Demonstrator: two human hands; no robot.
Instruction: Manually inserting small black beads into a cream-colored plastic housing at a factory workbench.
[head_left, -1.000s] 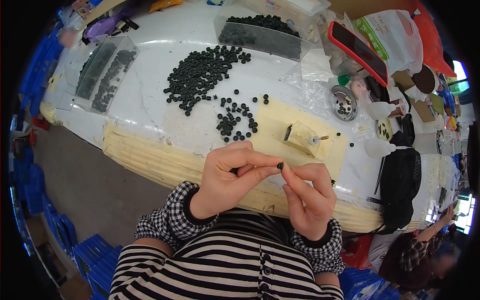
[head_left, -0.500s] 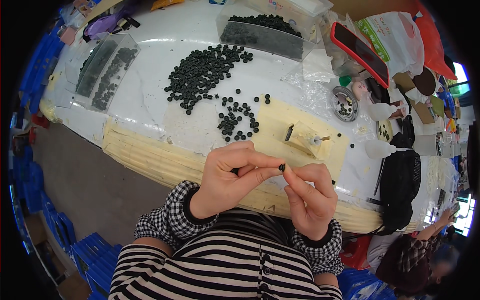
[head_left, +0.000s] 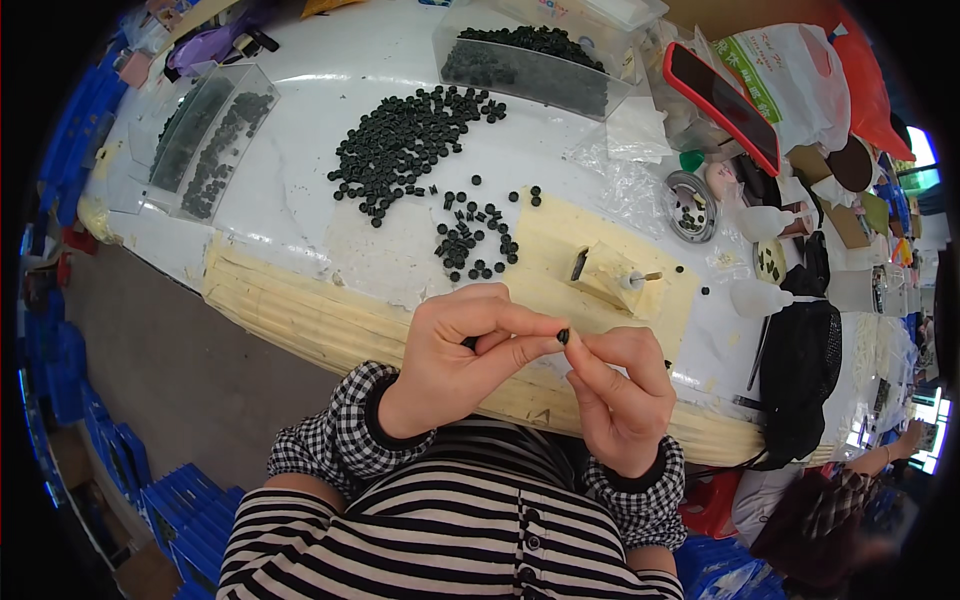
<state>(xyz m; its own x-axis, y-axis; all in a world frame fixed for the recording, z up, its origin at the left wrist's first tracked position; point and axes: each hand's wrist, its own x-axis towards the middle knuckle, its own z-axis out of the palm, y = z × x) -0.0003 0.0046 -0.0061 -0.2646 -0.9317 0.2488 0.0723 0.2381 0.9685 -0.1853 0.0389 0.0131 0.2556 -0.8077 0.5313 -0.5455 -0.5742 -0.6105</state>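
Note:
Between thumb and index finger, my left hand [head_left: 465, 350] pinches a small round black part [head_left: 563, 337]. The fingertips of my right hand [head_left: 622, 395] meet the same part from the other side, so both hands hold it just above the table's near edge. Another bit of black shows inside the curl of my left fingers, too covered to make out. Beyond my hands lies a loose cluster of similar black parts [head_left: 458, 245], and farther back a larger pile [head_left: 395, 145]. A small cream-coloured block fixture [head_left: 610, 280] with a metal pin stands right of the cluster.
Clear bins of black parts stand at the far middle [head_left: 525, 80] and far left [head_left: 212, 140]. On the right are a red-edged phone [head_left: 720, 105], a round metal dish [head_left: 690, 207], white squeeze bottles [head_left: 760, 298] and a black bag [head_left: 800, 370]. Another person [head_left: 840, 510] sits at lower right.
My hands and the black part between them stay almost still. At lower right, the other person's arm and head have shifted slightly.

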